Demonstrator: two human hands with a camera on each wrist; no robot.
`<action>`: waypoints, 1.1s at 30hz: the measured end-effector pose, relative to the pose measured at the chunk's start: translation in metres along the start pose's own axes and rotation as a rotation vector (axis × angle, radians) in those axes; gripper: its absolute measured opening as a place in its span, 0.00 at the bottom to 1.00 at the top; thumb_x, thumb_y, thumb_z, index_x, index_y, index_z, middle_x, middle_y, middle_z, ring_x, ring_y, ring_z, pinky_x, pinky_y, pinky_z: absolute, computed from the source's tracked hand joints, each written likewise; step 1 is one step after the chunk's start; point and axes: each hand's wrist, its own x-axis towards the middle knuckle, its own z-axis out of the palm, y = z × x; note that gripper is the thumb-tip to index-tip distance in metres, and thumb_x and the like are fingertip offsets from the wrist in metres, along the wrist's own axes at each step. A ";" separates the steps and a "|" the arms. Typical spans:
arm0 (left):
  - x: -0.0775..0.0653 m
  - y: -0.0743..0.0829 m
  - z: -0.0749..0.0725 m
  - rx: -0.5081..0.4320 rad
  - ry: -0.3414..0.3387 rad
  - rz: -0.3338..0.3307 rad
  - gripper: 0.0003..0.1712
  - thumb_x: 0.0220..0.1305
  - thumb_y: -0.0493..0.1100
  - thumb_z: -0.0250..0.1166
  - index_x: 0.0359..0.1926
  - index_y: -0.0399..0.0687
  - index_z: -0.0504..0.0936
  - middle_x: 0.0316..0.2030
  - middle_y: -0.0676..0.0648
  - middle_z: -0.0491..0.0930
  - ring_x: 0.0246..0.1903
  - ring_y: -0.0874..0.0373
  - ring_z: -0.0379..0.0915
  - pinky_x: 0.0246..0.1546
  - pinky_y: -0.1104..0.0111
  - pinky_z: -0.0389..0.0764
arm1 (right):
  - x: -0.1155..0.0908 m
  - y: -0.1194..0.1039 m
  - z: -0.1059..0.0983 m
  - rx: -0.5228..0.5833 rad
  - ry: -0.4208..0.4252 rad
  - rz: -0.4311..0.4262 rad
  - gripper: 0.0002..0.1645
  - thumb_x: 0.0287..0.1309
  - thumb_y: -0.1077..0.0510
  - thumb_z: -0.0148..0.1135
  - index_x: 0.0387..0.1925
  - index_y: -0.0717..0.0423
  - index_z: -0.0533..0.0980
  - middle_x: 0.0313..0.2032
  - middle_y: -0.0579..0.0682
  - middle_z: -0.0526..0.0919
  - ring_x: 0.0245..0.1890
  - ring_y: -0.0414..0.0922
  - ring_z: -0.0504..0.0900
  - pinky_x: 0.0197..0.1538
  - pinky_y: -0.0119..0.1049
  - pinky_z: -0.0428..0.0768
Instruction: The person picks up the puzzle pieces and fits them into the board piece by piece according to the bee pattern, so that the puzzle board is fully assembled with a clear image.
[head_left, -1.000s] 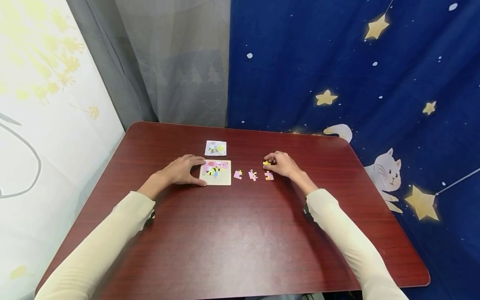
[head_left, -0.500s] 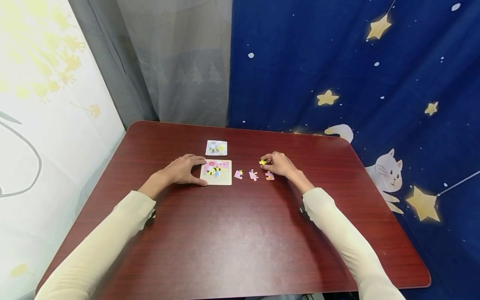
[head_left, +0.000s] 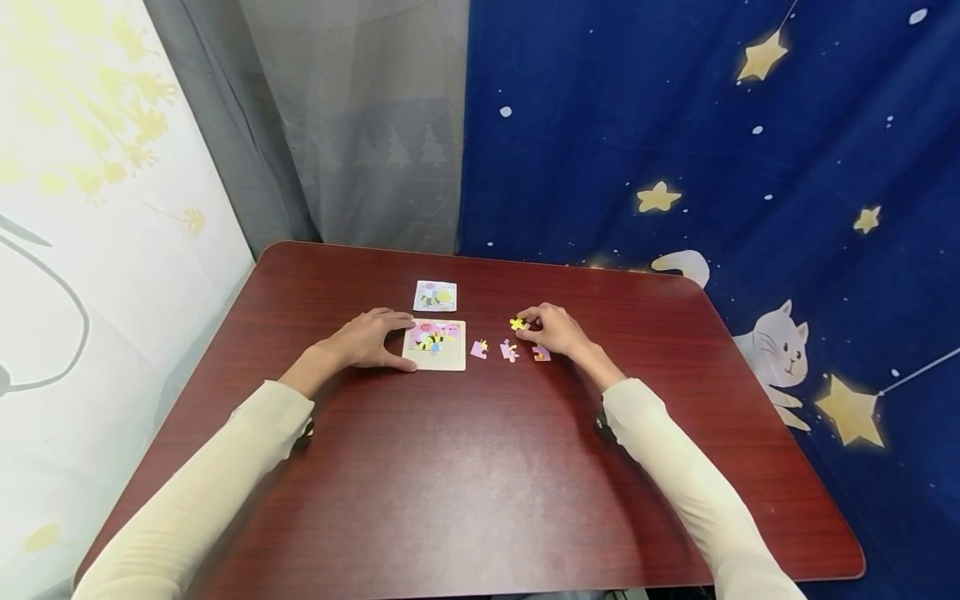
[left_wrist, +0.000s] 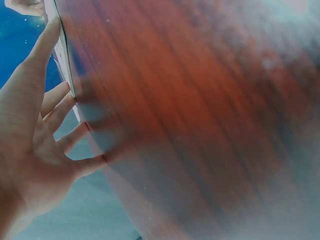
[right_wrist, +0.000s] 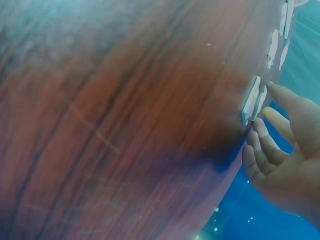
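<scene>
A square wooden puzzle board (head_left: 448,360), its upper part filled with pink, yellow and black pieces, lies on the table. My left hand (head_left: 364,340) touches its left side, the thumb at the near corner and fingertips at the far one. In the left wrist view, the fingers of this left hand (left_wrist: 45,135) are spread and fairly straight. My right hand (head_left: 557,327) pinches a yellow puzzle piece (head_left: 517,323) low at the table, between thumb and fingertips. Nearby lie three pink-and-yellow pieces: a left one (head_left: 478,349), a middle one (head_left: 508,351) and a right one (head_left: 542,354).
A picture card (head_left: 435,296) with a bee lies just beyond the board. The dark red table (head_left: 465,467) has its far edge against a grey curtain (head_left: 360,167) and a blue star-patterned curtain (head_left: 570,150).
My right hand has moved a little left, bringing the yellow puzzle piece along with it, away from above the right pink piece. The left hand stays at the board. The view has shifted slightly.
</scene>
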 end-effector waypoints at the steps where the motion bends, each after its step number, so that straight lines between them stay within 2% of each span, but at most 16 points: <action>1: 0.000 0.000 0.000 0.000 0.000 -0.001 0.55 0.51 0.70 0.77 0.74 0.50 0.73 0.74 0.44 0.68 0.76 0.39 0.55 0.71 0.39 0.62 | 0.000 0.000 0.000 -0.007 0.000 0.014 0.24 0.63 0.50 0.74 0.58 0.53 0.84 0.44 0.52 0.84 0.46 0.48 0.81 0.49 0.45 0.80; 7: 0.001 -0.001 0.000 0.002 0.008 0.007 0.55 0.51 0.71 0.77 0.74 0.49 0.73 0.74 0.43 0.68 0.75 0.38 0.56 0.69 0.37 0.63 | 0.002 -0.002 0.001 -0.027 -0.015 0.018 0.23 0.65 0.50 0.72 0.59 0.50 0.84 0.43 0.51 0.85 0.46 0.48 0.81 0.49 0.45 0.79; 18: 0.000 0.000 -0.001 0.004 -0.004 0.000 0.55 0.51 0.71 0.77 0.75 0.50 0.73 0.74 0.44 0.68 0.75 0.39 0.57 0.70 0.39 0.63 | 0.009 -0.005 0.003 0.026 -0.069 -0.084 0.20 0.66 0.57 0.71 0.59 0.56 0.84 0.43 0.55 0.85 0.45 0.49 0.82 0.52 0.45 0.79; 33: 0.000 0.000 0.000 0.009 0.000 0.004 0.55 0.51 0.71 0.77 0.74 0.49 0.73 0.74 0.44 0.68 0.75 0.39 0.56 0.70 0.39 0.63 | 0.010 -0.021 0.008 0.089 -0.066 -0.203 0.22 0.66 0.56 0.72 0.59 0.54 0.84 0.44 0.55 0.84 0.45 0.49 0.81 0.52 0.43 0.79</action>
